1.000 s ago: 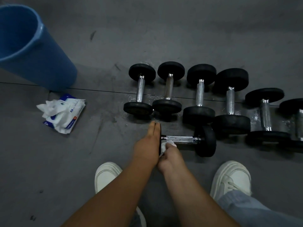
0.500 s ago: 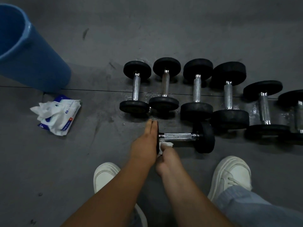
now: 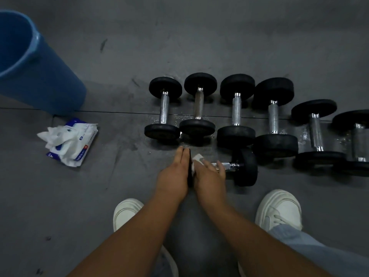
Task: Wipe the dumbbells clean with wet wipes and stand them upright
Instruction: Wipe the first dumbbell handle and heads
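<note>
Head view: left hand (image 3: pixel 175 172) flat, fingers straight, braced against the outer face of the near dumbbell's left plate. Right hand (image 3: pixel 209 177) grips a white wipe (image 3: pixel 196 159) at the plate's inner face, fingers draped over the chrome handle. Dumbbell (image 3: pixel 246 166) lies crosswise on the floor (image 3: pixel 219 37), just in front of the row (image 3: pixel 236 108).

Progress, as judged: early to middle. One dumbbell is under the wipe. All six in the row lie on their sides, none upright. Wet sheen on the floor around them hints some were wiped, but I cannot tell which. All the standing-up is left.

Room: right plate sits just beside a near plate of the row, so it is tight there. Shoes (image 3: pixel 279 208) flank the arms. Open floor lies to the left, toward the pack (image 3: pixel 79 140) and bin (image 3: pixel 50 80), both well apart.
</note>
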A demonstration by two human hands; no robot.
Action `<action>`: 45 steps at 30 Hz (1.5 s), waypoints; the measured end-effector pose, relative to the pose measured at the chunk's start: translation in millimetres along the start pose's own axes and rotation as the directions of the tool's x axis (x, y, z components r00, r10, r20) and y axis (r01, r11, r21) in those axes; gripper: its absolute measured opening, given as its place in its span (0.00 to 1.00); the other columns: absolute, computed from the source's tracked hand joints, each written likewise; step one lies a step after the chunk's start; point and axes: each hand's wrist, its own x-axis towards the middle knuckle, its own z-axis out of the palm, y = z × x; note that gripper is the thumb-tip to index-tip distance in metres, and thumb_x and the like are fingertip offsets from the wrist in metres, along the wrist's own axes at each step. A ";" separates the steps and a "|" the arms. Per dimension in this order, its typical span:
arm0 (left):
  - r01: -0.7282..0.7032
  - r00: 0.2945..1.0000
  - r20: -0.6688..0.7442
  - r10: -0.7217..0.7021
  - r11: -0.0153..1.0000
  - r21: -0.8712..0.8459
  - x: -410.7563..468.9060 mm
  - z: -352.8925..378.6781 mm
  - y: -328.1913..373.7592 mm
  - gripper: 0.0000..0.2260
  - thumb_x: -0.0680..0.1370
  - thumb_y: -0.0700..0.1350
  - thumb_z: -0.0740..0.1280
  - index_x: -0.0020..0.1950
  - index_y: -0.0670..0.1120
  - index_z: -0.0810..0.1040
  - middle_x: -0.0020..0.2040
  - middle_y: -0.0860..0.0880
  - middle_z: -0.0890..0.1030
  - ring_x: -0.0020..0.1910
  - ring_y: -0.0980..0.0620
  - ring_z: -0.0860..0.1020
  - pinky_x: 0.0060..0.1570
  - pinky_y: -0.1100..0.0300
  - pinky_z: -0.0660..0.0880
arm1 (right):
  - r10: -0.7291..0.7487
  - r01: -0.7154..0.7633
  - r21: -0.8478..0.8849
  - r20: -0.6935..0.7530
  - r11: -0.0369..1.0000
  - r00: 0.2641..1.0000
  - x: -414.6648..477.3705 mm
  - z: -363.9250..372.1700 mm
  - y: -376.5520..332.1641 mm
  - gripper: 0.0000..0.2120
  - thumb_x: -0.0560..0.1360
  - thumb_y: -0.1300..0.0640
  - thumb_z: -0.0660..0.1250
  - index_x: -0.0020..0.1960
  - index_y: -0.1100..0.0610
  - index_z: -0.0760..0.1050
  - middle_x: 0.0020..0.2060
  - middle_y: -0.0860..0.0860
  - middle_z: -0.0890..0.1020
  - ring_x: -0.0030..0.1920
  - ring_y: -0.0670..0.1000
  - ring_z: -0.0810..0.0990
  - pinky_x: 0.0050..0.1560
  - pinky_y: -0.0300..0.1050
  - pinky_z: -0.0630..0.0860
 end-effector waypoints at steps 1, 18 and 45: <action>0.001 1.000 0.001 -0.001 1.000 -0.005 0.5 0.1 0.4 0.35 0.79 0.46 0.65 0.80 0.51 0.47 0.81 0.55 0.42 0.50 0.43 0.81 0.47 0.51 0.76 | -0.029 0.030 0.020 -0.054 0.999 0.998 -6.7 1.7 2.6 0.15 0.73 0.57 0.59 0.56 0.50 0.80 0.50 0.49 0.85 0.62 0.48 0.78 0.69 0.47 0.50; -0.054 0.998 0.053 0.041 0.957 0.286 8.3 -6.1 2.2 0.44 0.74 0.48 0.71 0.80 0.47 0.45 0.80 0.48 0.47 0.76 0.45 0.59 0.65 0.47 0.68 | -0.110 0.116 -0.164 0.048 0.980 0.993 9.4 -19.4 -1.4 0.08 0.72 0.55 0.59 0.46 0.48 0.75 0.40 0.48 0.82 0.49 0.50 0.79 0.62 0.49 0.64; -0.032 0.996 0.088 0.013 0.977 0.212 7.4 -7.1 4.8 0.51 0.66 0.45 0.77 0.79 0.49 0.47 0.79 0.52 0.46 0.62 0.42 0.76 0.50 0.49 0.76 | 0.304 -0.308 0.001 0.163 0.951 0.939 -23.8 -32.1 48.2 0.41 0.73 0.66 0.59 0.79 0.49 0.44 0.78 0.44 0.41 0.70 0.57 0.69 0.60 0.49 0.72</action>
